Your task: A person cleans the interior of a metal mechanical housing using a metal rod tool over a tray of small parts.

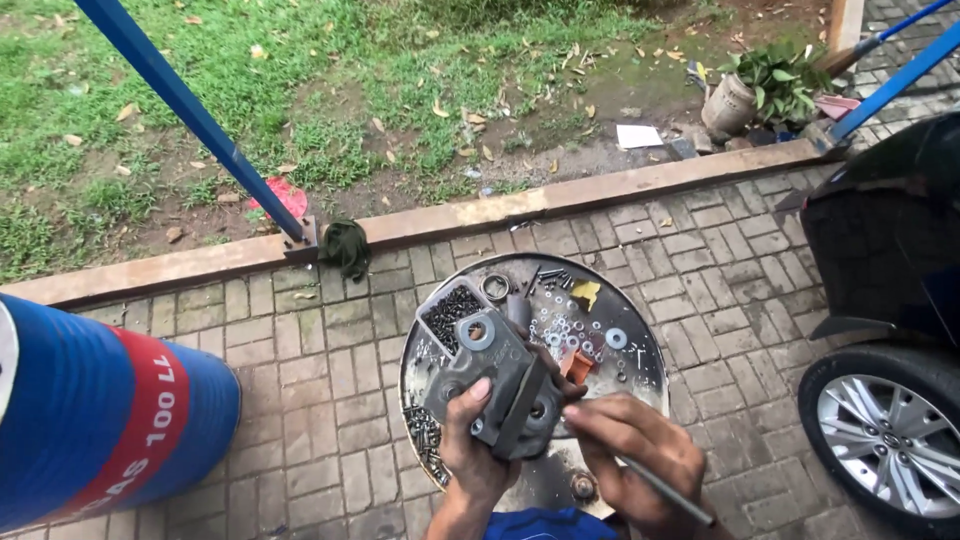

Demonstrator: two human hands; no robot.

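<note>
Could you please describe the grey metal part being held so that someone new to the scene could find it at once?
Start at the round metal tray on the brick paving, scattered with washers and bolts. Just above its near left side, the left hand grips a grey metal block, while the right hand holds a thin rod beside it. Unlike the small loose parts around it, it is big, chunky and has round holes.

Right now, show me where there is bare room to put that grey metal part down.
Bare paving lies between the blue drum and the round metal tray, and more between tray and car wheel. The tray itself is crowded with washers, bolts and screws. The left hand holds the grey metal part; the right hand holds a thin rod.
</note>
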